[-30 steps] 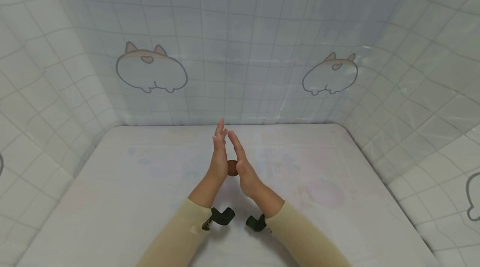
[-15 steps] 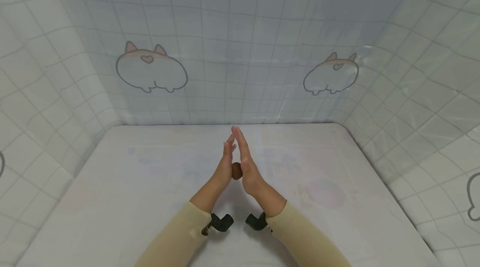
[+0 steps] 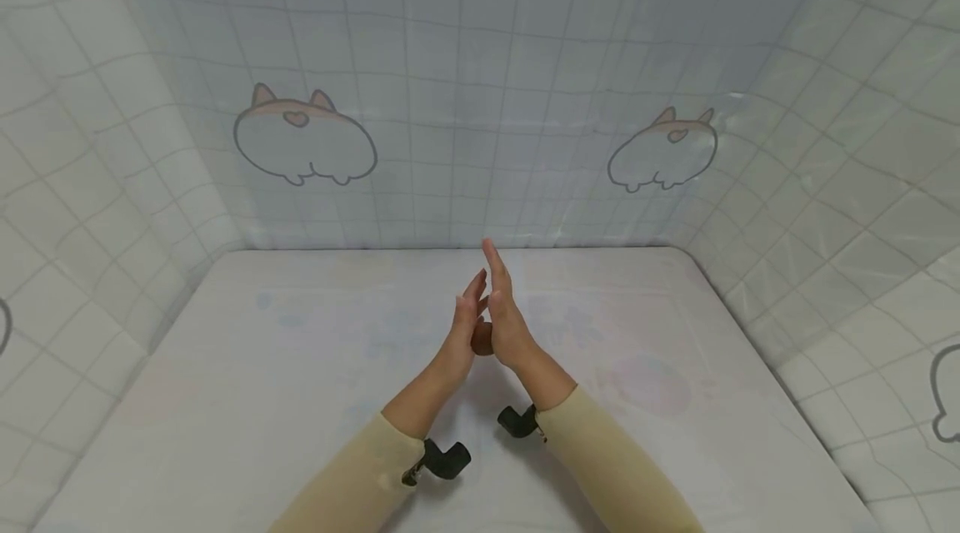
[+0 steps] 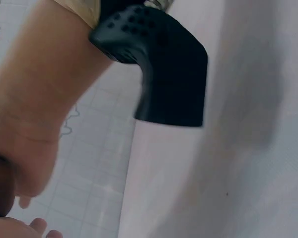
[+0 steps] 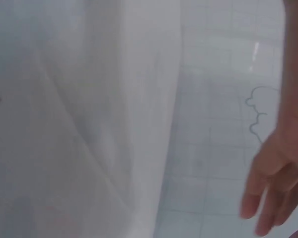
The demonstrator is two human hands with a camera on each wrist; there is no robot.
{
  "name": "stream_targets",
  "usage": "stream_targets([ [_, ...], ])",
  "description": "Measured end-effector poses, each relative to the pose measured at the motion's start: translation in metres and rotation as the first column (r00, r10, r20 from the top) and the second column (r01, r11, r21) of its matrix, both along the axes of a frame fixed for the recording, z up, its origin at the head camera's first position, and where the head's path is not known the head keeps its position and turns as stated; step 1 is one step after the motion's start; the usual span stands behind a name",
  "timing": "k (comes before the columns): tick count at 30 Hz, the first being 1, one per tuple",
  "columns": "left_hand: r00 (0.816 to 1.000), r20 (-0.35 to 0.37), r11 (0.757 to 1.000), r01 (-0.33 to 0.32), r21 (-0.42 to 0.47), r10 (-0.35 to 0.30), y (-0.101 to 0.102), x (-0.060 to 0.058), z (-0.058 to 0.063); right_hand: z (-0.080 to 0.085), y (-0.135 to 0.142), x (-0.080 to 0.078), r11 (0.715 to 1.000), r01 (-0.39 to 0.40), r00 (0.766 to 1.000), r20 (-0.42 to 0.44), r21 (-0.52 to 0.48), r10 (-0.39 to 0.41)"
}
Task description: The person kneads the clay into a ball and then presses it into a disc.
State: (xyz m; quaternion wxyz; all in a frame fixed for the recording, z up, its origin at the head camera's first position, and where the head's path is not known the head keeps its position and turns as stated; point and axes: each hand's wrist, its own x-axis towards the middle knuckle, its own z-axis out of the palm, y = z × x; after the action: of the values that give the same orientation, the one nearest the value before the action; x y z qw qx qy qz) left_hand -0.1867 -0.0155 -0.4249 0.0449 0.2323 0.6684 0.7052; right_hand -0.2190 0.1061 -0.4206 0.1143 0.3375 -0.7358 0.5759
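In the head view a brown ball [image 3: 482, 339] is caught between the two palms, above the table. My left hand [image 3: 461, 331] is on its left side, fingers extended and pointing up and forward. The right hand [image 3: 509, 326] presses from the opposite side with straight fingers, its fingertips reaching farther forward than the left ones. At the left edge of the left wrist view the ball [image 4: 1, 186] shows partly, against the left palm [image 4: 35, 163]. The right wrist view catches a hand [image 5: 275, 186] at its right edge, fingers pointing down.
A pale, faintly patterned cover lies over the table [image 3: 247, 400]. Grid-patterned sheeting [image 3: 480, 100] with dog drawings encloses the back and sides. Dark camera mounts [image 3: 447, 460] stick inward from both cream sleeves [image 3: 352, 475].
Both hands have shifted to the right with the ball between their palms. The right hand has slid forward against the left, and its fingertips now stand farther ahead.
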Motion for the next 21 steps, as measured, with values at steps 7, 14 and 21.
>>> stream_targets([
  [7,0.995,-0.083,0.99,-0.048,0.135,0.06,-0.006,-0.003,0.006,-0.011,-0.003,-0.005,0.998,0.012,0.997,0.072,0.055,-0.016],
  [14,0.976,-0.168,0.978,-0.109,0.181,0.139,-0.008,-0.005,0.022,-0.016,-0.006,0.0,0.997,-0.019,0.997,0.076,0.069,0.014],
  [21,0.964,-0.183,0.976,-0.171,0.138,0.194,-0.009,-0.011,0.03,-0.016,-0.01,0.006,0.993,-0.114,0.992,-0.053,-0.016,0.113],
])
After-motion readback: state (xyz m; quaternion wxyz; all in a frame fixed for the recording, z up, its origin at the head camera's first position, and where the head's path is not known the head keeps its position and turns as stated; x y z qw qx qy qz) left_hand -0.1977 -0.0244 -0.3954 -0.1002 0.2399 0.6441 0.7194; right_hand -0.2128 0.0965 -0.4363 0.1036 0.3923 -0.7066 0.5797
